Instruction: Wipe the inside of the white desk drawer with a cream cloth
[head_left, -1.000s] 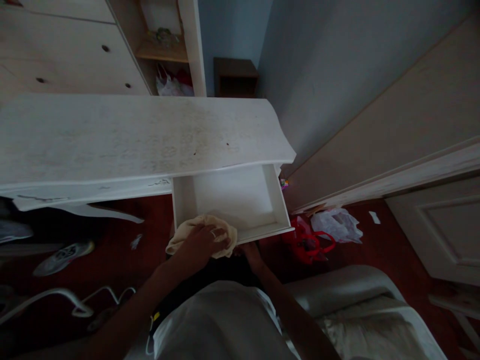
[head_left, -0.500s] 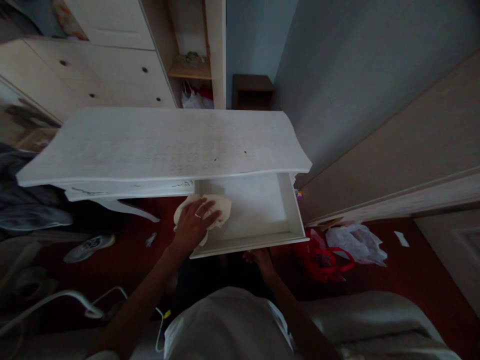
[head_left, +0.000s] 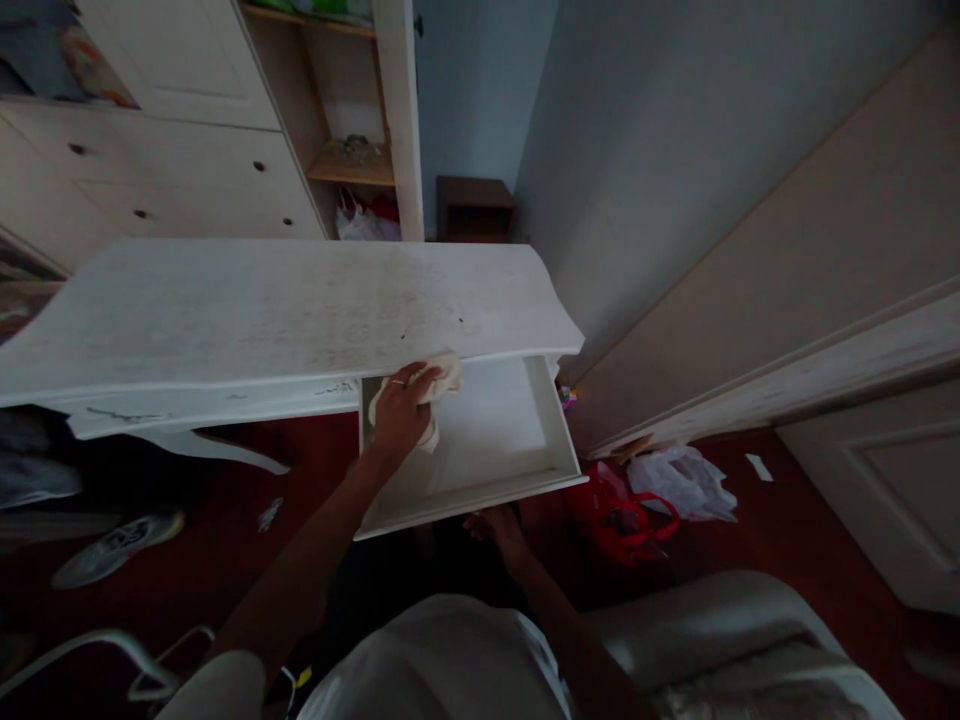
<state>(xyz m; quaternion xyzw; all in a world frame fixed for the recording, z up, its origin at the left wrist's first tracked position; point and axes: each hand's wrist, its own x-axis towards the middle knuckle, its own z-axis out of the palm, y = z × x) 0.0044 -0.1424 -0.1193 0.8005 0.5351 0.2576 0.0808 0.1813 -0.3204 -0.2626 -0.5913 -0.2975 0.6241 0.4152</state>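
Note:
My left hand [head_left: 401, 412] is closed on a cream cloth [head_left: 444, 375] inside the pulled-out white drawer [head_left: 495, 430], near its back left corner. Part of the cloth spreads out past my fingers on both sides. The drawer belongs to a white table [head_left: 225, 310] with a curved edge and grey smudges on its top. Below the drawer's front edge is my right hand [head_left: 499, 530]. Its fingers are dark and partly hidden, so their grip is unclear.
A red bag [head_left: 619, 510] and a white plastic bag [head_left: 682, 485] lie on the dark red floor to the right. A shoe [head_left: 116, 550] is at the lower left. Behind the table stand a white cabinet [head_left: 187, 170] and a small brown box-shaped unit [head_left: 476, 192].
My left hand has moved the cloth from the drawer's left front side deeper toward the back. The view has turned, shifting the table left. My right hand stays below the drawer front.

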